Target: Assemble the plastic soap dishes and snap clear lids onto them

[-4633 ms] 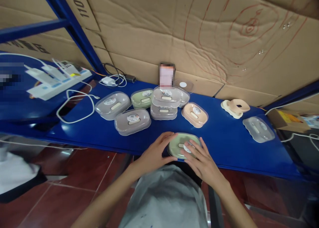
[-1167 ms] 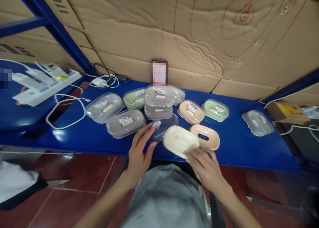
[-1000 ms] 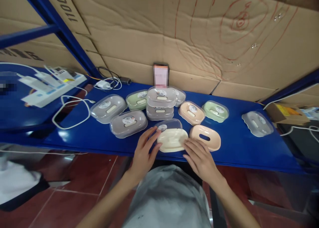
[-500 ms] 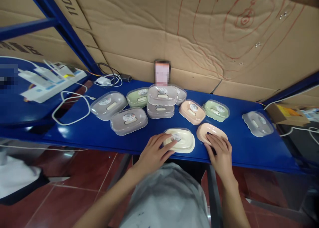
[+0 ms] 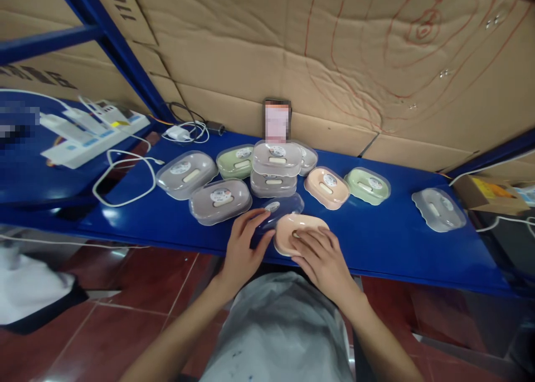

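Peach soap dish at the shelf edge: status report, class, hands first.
Left hand on clear lid. Right hand pressing on peach soap dish at blue shelf edge. Closed soap boxes behind, none between the hands.

Closed soap boxes (image 5: 220, 200) are crowding the blue shelf (image 5: 388, 243), a white cable (image 5: 123, 177) is looping at left, cardboard (image 5: 334, 53) is standing behind.
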Motion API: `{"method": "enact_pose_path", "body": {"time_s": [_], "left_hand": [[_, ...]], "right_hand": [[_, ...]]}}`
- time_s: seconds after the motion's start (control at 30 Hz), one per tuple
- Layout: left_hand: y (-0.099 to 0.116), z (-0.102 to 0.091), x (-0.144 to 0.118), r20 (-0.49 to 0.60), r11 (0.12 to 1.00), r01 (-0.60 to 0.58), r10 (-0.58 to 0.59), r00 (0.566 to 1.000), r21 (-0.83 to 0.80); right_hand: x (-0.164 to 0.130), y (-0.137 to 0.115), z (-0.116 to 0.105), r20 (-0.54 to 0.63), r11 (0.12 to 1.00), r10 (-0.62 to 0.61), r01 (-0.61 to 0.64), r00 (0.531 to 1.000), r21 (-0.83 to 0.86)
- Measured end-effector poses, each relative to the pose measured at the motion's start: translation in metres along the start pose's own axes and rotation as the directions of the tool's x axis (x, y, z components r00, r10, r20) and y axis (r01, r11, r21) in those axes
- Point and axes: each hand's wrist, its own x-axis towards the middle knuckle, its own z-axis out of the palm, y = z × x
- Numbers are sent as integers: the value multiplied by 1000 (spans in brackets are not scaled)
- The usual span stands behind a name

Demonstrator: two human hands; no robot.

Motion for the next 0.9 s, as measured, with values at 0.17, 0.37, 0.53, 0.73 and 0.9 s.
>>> {"method": "enact_pose_path", "body": {"time_s": [0.17, 0.37, 0.53, 0.73, 0.9], "left_hand": [[1, 1, -6, 39, 991, -122, 124, 992, -47], [3, 7, -9, 40, 985, -159, 162, 986, -68], [6, 11, -10, 74, 974, -220, 224, 972, -62], [5, 8, -10, 94, 948, -312, 318, 944, -69], [5, 7, -10, 205, 903, -428, 412, 888, 42]], "right_hand": [[-1, -1, 4, 0, 1000, -6, 6, 1000, -16], [0, -1, 10, 14, 996, -71, 72, 997, -54], [-9, 4, 13, -78, 986, -139, 145, 987, 83], [-31, 19, 11, -347, 992, 108, -78, 931, 98], [-27, 28, 6, -43, 965, 193, -182, 980, 187]]}}
